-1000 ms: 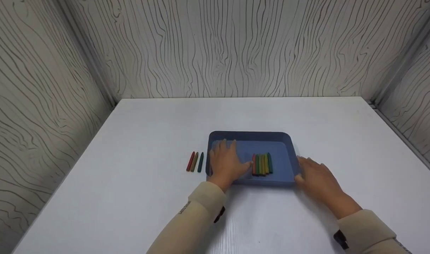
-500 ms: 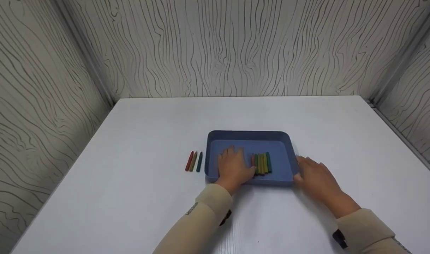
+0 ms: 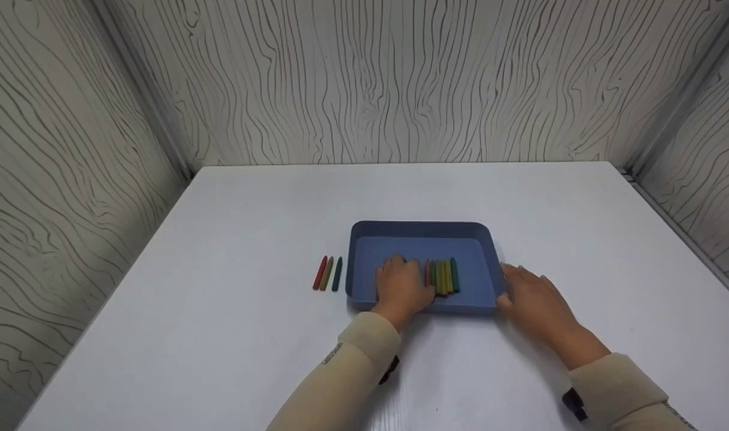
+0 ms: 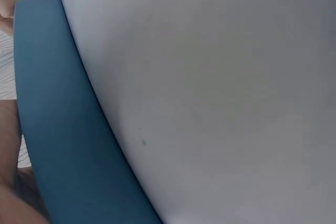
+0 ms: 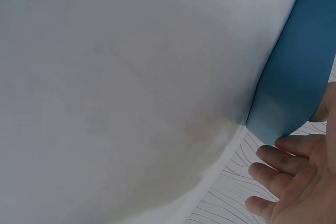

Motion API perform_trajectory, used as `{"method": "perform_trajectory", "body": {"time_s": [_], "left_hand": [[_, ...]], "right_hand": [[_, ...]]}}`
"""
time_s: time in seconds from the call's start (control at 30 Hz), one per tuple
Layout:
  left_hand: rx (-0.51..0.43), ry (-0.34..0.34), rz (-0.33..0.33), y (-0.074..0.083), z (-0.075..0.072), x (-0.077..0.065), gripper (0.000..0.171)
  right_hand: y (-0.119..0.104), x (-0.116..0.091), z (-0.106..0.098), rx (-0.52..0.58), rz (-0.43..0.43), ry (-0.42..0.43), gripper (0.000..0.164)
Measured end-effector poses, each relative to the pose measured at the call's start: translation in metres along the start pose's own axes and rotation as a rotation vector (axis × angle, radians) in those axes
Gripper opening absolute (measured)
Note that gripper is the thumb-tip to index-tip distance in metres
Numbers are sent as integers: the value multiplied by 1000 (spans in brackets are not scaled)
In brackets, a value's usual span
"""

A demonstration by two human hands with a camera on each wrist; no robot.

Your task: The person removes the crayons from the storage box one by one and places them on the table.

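A shallow blue tray (image 3: pixel 421 229) lies on the white table. Inside it, a row of several crayons (image 3: pixel 445 277) in red, green and yellow lies side by side. My left hand (image 3: pixel 400 287) reaches down into the tray just left of that row, its thumb at the near end of the red crayon. I cannot tell whether its fingers hold anything, since the back of the hand hides what is beneath. Against the tray's right side rests my right hand (image 3: pixel 535 302), thumb at the rim and fingers along the outside. In the right wrist view its fingers (image 5: pixel 281 158) are loosely extended.
Left of the tray, a red crayon (image 3: pixel 320 273), a brownish-yellow crayon (image 3: pixel 327 274) and a green crayon (image 3: pixel 337 274) lie on the white table (image 3: pixel 221 239). Wood-grain panels (image 3: pixel 364 84) stand behind and at both sides.
My left hand has moved right and toward me inside the tray, lowering beside the crayon row, its spread fingers drawing together. The right hand stays at the tray's side.
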State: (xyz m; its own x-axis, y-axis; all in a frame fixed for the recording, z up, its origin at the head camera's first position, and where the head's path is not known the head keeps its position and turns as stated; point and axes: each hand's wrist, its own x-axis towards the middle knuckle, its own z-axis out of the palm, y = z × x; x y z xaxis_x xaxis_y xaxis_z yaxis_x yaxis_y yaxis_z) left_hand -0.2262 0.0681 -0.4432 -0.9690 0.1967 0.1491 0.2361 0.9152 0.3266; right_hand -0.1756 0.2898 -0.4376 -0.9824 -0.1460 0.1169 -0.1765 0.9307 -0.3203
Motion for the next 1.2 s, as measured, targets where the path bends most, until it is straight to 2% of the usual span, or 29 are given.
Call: {"method": "perform_trajectory", "body": {"time_s": [0.13,0.57,0.67,0.93,1.2], "left_hand": [[-39,-45,-14,0,0,1,28],[-195,-142,-57,-3,-5,4,26],[-230,-152,-71,-3,-6,6,25],[-405,-164,-146,1,-5,8,23],[-460,-183,-189,3,-7,10,17]], "right_hand": [[1,0,0,2,-3,0,55],[0,2,0,-14,-3,-4,55],[0,2,0,-12,-5,-2,55],[0,2,-1,-4,-2,5,54],[0,1,0,-3,-2,3,55]]}}
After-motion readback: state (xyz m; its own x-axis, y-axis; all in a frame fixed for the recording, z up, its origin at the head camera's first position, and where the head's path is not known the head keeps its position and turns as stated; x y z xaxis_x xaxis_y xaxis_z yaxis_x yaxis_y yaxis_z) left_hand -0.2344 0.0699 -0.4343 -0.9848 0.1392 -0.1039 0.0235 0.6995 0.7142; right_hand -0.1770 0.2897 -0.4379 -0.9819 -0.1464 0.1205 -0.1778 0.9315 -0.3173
